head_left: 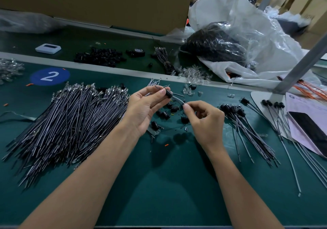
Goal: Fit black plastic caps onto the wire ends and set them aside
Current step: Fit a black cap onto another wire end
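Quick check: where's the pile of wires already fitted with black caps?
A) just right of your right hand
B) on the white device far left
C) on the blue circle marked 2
A: the capped wires lie on the green mat just right of the right hand, which pinches the wire whose black cap the left hand holds.
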`<state>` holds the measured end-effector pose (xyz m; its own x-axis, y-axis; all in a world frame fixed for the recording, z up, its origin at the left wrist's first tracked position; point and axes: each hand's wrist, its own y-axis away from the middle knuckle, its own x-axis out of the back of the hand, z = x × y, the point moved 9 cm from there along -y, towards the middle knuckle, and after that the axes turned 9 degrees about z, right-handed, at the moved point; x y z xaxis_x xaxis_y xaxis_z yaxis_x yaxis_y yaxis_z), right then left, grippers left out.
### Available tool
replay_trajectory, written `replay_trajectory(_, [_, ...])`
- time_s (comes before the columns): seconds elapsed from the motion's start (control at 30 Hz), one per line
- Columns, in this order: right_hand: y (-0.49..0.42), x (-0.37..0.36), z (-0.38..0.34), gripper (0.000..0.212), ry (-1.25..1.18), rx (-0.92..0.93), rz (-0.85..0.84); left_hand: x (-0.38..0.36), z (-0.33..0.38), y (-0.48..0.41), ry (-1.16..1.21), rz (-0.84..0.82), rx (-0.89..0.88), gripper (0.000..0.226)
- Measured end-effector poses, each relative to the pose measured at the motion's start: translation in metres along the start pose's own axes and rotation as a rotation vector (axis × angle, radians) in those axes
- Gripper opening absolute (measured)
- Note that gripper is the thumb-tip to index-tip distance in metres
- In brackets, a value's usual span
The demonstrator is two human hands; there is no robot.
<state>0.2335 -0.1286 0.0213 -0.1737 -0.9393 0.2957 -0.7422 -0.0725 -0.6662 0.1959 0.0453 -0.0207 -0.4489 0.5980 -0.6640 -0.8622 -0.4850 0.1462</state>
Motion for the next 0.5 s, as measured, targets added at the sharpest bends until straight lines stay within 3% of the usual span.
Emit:
replay_trajectory(0.13, [0.003,-0.007,0.0,0.011,0.023,0.004,-0.049,0.001,0.0,0.0,0.015,0.008,0.003,0.017])
replay_trajectory(0.3, [0.001,-0.001,-0.009,0.007,0.048,0.107,0.007,0.002,-0.001,0.0,0.02,0.022,0.002,0.012])
replay_trajectory(0.5, [0.002,-0.003,-0.01,0.005,0.032,0.106,0.014,-0.004,-0.008,0.003,-0.027,-0.001,0.013,0.009])
